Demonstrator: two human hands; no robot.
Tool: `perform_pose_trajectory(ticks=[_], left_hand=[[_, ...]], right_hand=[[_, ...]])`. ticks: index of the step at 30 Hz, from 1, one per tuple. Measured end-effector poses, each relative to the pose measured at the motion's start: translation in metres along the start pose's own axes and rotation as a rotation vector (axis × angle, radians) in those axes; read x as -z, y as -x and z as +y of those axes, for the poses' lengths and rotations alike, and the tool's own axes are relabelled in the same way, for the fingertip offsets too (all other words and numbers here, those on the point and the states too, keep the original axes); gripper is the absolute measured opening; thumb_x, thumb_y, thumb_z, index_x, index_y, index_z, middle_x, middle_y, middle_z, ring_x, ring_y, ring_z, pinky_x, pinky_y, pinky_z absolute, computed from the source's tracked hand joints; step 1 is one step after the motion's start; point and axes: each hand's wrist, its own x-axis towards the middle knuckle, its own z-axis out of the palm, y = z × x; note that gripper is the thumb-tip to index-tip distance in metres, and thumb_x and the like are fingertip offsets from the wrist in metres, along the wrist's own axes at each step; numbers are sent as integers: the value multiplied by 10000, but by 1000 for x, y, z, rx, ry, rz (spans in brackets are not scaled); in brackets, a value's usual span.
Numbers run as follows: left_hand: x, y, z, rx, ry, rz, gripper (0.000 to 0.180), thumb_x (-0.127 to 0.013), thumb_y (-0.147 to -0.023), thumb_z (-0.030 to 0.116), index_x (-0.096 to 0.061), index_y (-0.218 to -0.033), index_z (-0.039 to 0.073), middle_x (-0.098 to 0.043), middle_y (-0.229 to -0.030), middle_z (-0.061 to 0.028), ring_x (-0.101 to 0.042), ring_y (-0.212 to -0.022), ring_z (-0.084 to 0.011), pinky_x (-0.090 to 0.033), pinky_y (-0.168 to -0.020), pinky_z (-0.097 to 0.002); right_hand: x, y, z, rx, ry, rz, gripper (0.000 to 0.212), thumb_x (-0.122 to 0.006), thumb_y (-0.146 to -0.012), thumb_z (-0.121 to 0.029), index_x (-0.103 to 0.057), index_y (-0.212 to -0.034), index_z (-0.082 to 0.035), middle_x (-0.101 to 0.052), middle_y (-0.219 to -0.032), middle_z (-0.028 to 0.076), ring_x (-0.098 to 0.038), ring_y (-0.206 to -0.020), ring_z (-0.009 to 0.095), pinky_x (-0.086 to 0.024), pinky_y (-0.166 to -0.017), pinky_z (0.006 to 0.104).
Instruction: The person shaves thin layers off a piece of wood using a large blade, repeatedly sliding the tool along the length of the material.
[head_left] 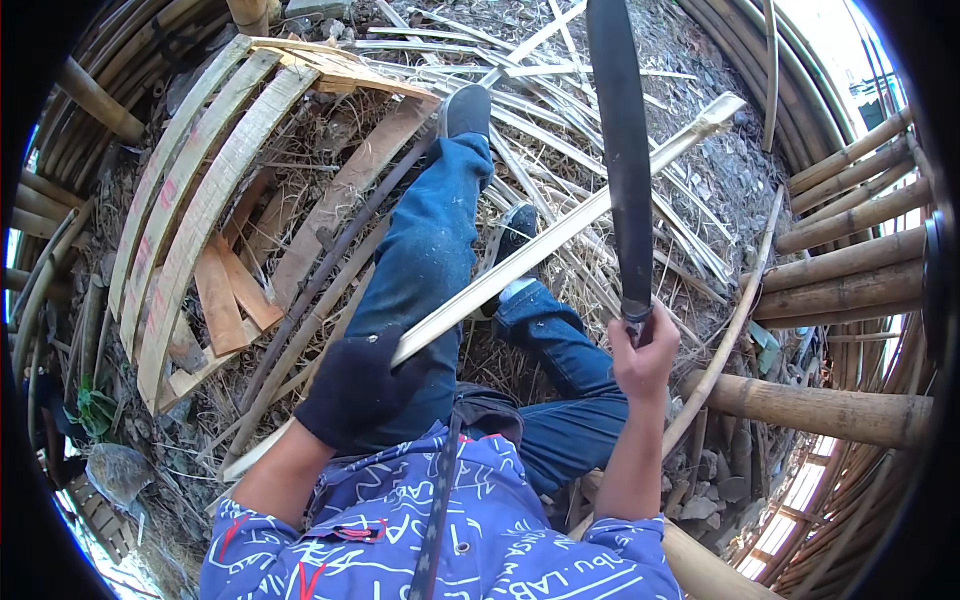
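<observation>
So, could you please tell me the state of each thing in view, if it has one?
Left hand: dark-gloved, closed around the bamboo strip
Right hand: bare, closed around the machete's handle
Bamboo strip: split lengthwise, held slanting
Machete: unsheathed, blade pointing away from the person
Thin strips: scattered loosely on the ground
Slatted wooden frame: gaps between slats
Thick bamboo pole: round, not split

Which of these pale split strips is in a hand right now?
The long strip with the frayed far end: the gloved left hand grips it, and the knife crosses it in view. The other strips lie scattered on the ground.
</observation>
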Motion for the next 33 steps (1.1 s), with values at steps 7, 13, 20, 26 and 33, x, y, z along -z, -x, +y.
perform_pose_trajectory(ticks=[7, 13, 20, 26, 33], left_hand=[[10, 15, -36, 82, -82, -98, 290, -614, -803, 261, -610, -947, 10, -587, -669, -222, -585, -631, -409, -457, -577, -482], [19, 18, -47, 104, -194, -170, 313, -607, -817, 345, -580, -862, 37, -598, -644, -196, -598, -609, -388, -465, -564, -480], [14, 11, -54, 133, -247, -197, 378, -600, -821, 337, -618, -969, -11, -596, -624, -193, -602, -591, -370, -471, -569, -467], [7, 15, -50, 191, -268, -206, 404, -601, -820, 332, -626, -1000, -29, -596, -622, -196, -603, -582, -355, -468, -567, -458], [2, 19, -49, 216, -279, -175, 391, -608, -809, 324, -632, -976, -29, -592, -620, -192, -597, -582, -357, -465, -564, -462]], right_hand=[[-10, -27, -2, -42, 21, 105, 212, -701, -793, -163, -563, -826, -5, -507, -559, 19, -457, -504, 84, -354, -486, 262], [-25, -31, 13, -58, 106, 49, 119, -598, -748, -58, -540, -821, 14, -489, -544, 49, -448, -475, 131, -350, -471, 301], [-50, -41, 19, -42, 111, 172, 116, -554, -751, -27, -547, -851, 33, -513, -543, 94, -519, -470, 170, -403, -484, 324], [-62, -53, 13, -59, 146, 160, 166, -532, -762, -21, -553, -915, 39, -534, -544, 123, -582, -484, 240, -438, -499, 346], [-52, -64, 3, -55, 187, 24, 196, -527, -750, -17, -550, -938, 36, -536, -554, 143, -593, -500, 288, -452, -520, 359]])
